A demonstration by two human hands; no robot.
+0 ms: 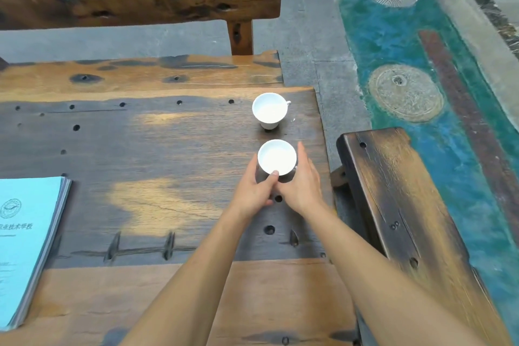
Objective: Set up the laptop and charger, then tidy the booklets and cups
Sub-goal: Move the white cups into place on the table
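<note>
cupping the near cup [277, 157] at the table's [157, 149] right end, just short of the far cup [269, 110].
best kept upright and level, slid gently into line. left hand [257, 191] thumb on the rim, right hand [302, 180] fingers straight along its side, both loosely curved around, arms stretched forward; booklets [26, 244] stacked far left.

Far cup [270, 110] blocks beyond near cup [277, 157]; tabletop [157, 149] leftward bare.
</note>
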